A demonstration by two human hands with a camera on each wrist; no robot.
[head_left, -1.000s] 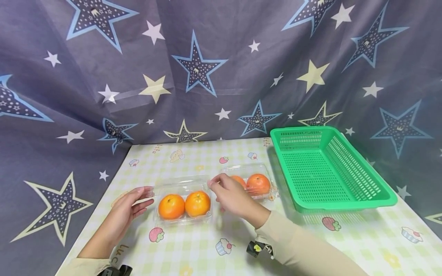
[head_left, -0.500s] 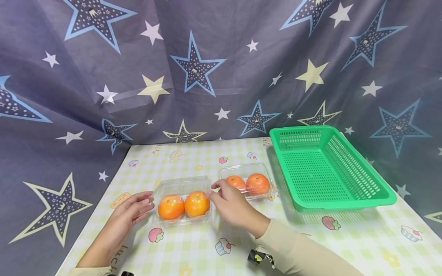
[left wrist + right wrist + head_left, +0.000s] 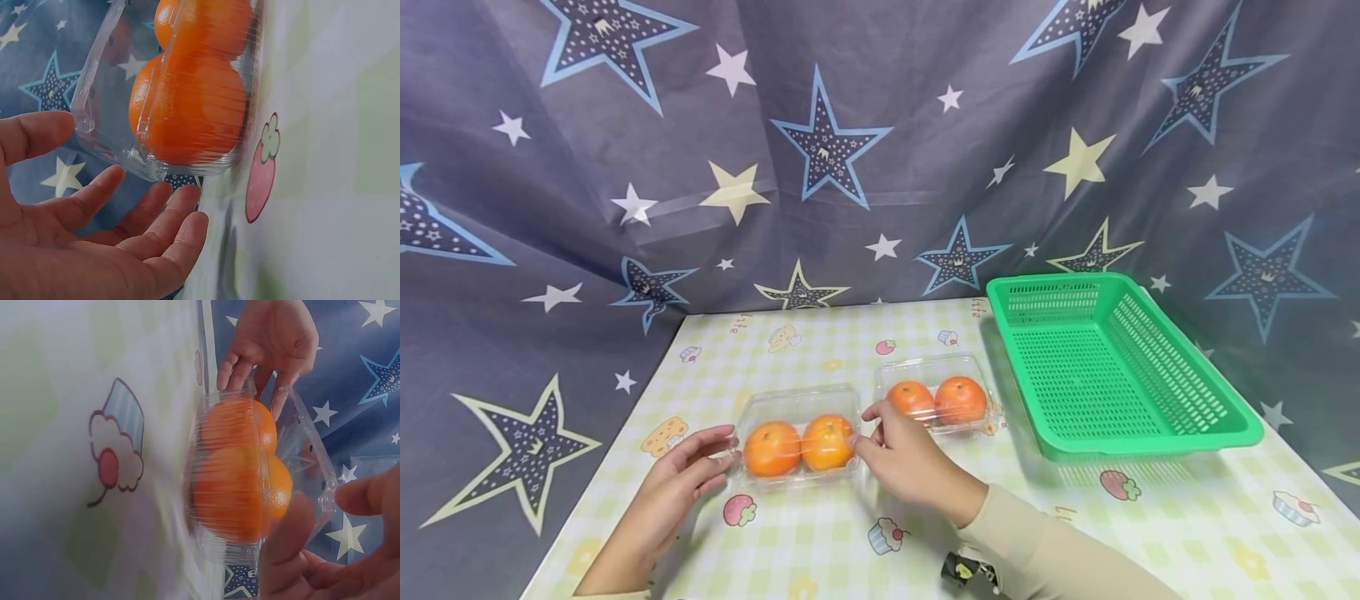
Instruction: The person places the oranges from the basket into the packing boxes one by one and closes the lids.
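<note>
A clear hinged plastic fruit box (image 3: pixel 752 408) with two oranges (image 3: pixel 772 448) sits in front of me on the table. Its see-through lid (image 3: pixel 319 450) stands at a slant above the fruit in the right wrist view. At the box's left end is my left hand (image 3: pixel 677 483), fingers loosely spread, one fingertip right at the lid's corner in the left wrist view. My right hand (image 3: pixel 917 462) is at the opposite end, its thumb low beside the near orange and its index finger by the lid's edge, with a gap between them in the right wrist view.
Behind my right hand stands a second clear fruit box (image 3: pixel 928 367) with two oranges (image 3: pixel 961 400). A large green plastic basket (image 3: pixel 1150 446) takes up the table's right side. A dark star-patterned curtain (image 3: pixel 880 150) hangs behind the checked tablecloth (image 3: pixel 820 542).
My left fingers have come off the lid's left corner and moved slightly down. My right thumb has lowered along the box's right end. Both boxes and the basket stay in place.
</note>
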